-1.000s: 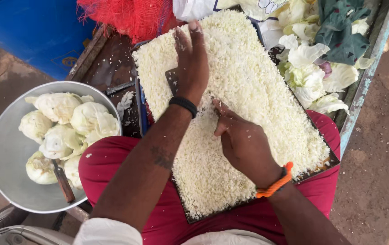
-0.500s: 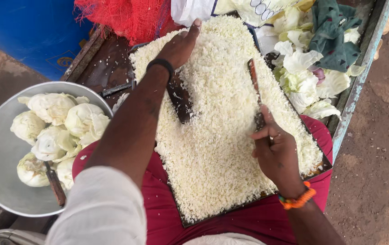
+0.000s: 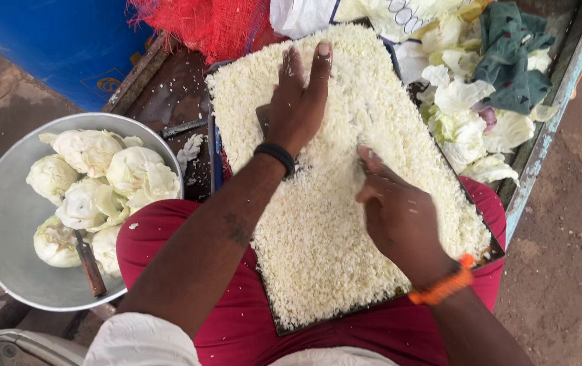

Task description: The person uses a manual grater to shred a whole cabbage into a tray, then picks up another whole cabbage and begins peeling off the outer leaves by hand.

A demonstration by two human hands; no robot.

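Observation:
A thick layer of finely chopped cabbage (image 3: 318,230) covers a dark board (image 3: 291,331) that rests on my lap. My left hand (image 3: 298,102) lies flat on the shreds at the far end, fingers straight, and a dark flat piece (image 3: 262,118) shows beside its thumb. My right hand (image 3: 399,217) is down in the shreds at the board's right side, its fingers curled as around a handle. No blade shows below it. The left wrist has a black band and the right wrist an orange one.
A metal bowl (image 3: 6,271) at my left holds several cabbage chunks (image 3: 94,176) and a wooden-handled knife (image 3: 91,268). Loose cabbage leaves (image 3: 460,115) and a green cloth (image 3: 508,54) lie far right. A red mesh sack (image 3: 203,24) sits behind, and bare ground beyond the cart edge (image 3: 542,149).
Half a second ago my right hand was raised at the right with a dark knife blade pointing away. It has come down into the shreds. My left hand stayed at the far end.

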